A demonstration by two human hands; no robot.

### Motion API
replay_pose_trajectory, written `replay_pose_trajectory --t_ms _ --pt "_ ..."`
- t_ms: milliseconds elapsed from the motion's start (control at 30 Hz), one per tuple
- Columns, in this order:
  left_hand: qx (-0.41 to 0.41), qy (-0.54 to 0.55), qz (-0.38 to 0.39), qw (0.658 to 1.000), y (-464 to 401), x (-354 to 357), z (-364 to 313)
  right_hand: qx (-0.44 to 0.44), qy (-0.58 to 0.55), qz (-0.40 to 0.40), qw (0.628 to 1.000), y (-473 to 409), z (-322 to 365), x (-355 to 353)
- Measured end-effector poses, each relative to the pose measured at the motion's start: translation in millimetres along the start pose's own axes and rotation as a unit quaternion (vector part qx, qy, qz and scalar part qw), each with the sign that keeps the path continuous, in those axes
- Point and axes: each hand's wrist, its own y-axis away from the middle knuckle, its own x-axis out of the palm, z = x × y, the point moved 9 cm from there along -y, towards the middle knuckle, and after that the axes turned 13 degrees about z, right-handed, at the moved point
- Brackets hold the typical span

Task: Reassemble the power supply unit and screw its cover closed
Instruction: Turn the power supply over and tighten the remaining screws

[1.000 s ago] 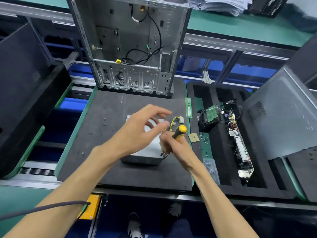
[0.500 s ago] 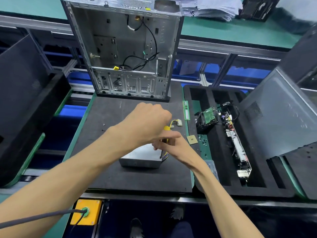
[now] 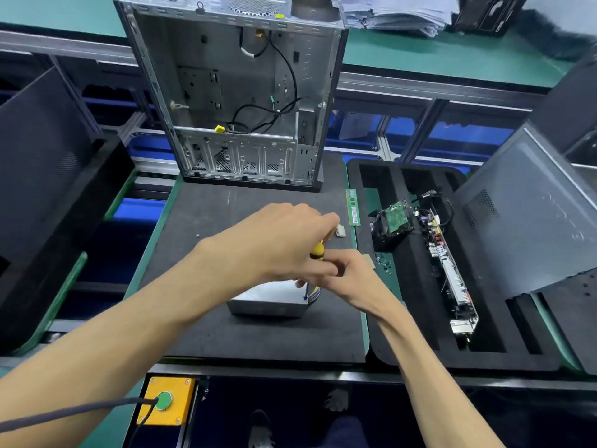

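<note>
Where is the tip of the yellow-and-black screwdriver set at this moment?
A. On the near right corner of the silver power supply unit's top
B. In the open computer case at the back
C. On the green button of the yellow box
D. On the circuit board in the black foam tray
A: the screwdriver stands upright, both hands on it, its shaft meeting the near right corner of the power supply unit.

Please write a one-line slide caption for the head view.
Both hands steady a yellow-handled screwdriver upright on the power supply unit.
</note>
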Motion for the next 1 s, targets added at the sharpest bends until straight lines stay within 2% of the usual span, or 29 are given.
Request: replay_pose_trajectory --t_ms 67,200,267,367,500,567,733,833,900,1000 --pt "-0.014 -0.003 0.006 1.000 -1.4 0.7 0.8 0.003 -0.004 -0.007 1.000 -0.1 -3.5 -1.1" --pt "0.075 0.044 0.056 0.995 -1.3 7.5 -16.7 0.027 -0.006 -0.016 0.999 0.6 -7.5 0.6" --pt "0.056 0.023 0.038 0.997 -1.2 5.2 -18.2 0.021 -0.003 -0.014 1.000 2.0 -6.6 0.8" --pt "-0.024 -0.048 0.016 0.998 -3.5 1.3 -11.7 0.024 -0.015 -0.011 1.000 1.1 -8.7 0.6" --pt "0.049 0.009 0.070 0.996 -3.1 7.4 -19.9 0.021 -0.009 -0.018 1.000 2.2 -4.5 -1.4" --pt "0.061 0.027 0.073 0.995 0.8 8.6 -20.7 0.010 0.000 -0.011 1.000 4.1 -1.8 -2.7" --pt "-0.035 -0.030 0.018 0.999 -0.3 1.5 -10.2 0.012 -0.009 -0.010 1.000 4.8 -6.1 -1.8" --pt "0.038 0.021 0.053 0.998 -2.0 3.9 -17.9 0.013 -0.009 -0.014 1.000 5.0 -4.3 -1.9" --pt "0.054 0.028 0.061 0.996 0.4 6.8 -20.6 0.011 0.000 -0.015 1.000 6.6 -1.5 -3.9" --pt "-0.035 -0.031 0.028 0.998 -0.7 4.1 -9.9 0.010 -0.003 -0.019 1.000 6.8 -3.4 -5.2"
